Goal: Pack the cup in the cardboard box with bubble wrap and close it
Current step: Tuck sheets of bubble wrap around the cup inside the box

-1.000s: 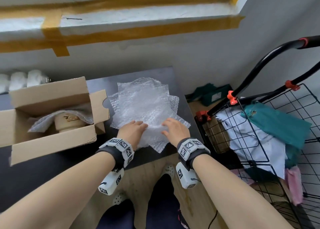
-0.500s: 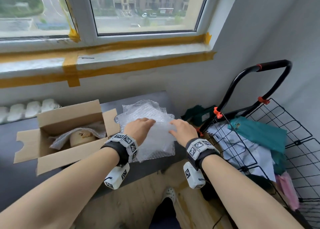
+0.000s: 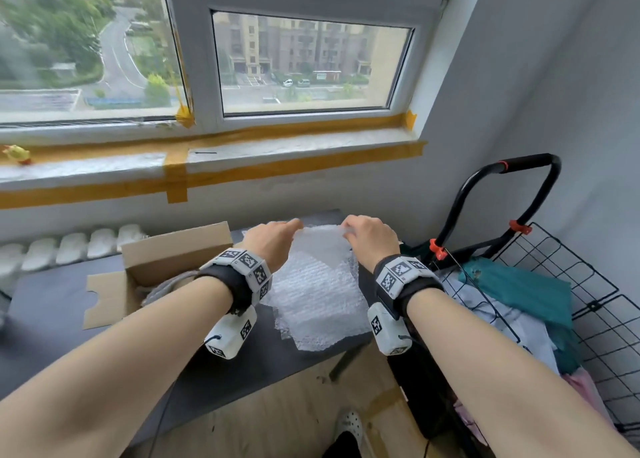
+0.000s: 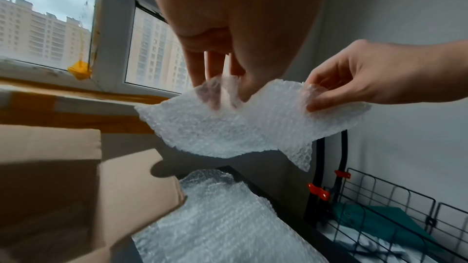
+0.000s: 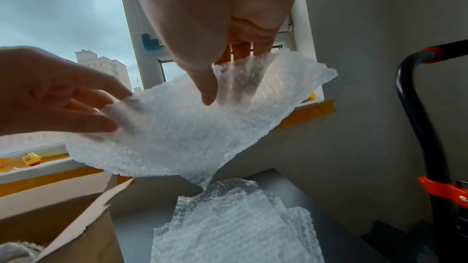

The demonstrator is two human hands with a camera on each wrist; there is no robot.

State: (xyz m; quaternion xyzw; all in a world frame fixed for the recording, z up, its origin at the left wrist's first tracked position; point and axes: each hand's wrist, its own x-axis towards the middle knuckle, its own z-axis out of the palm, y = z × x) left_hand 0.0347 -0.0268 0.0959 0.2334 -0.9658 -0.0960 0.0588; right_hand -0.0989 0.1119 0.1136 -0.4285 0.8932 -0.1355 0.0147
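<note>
While raised above the table, one bubble wrap sheet is pinched at its top edge by left hand and right hand. Spare sheets lie beside the open cardboard box; cup hidden. No legible writing; patterned wristbands.

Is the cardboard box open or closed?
Open. The cardboard box has its flaps standing up and out, none folded over the top, and grey wrapping shows inside. The cup is hidden from view.
</note>
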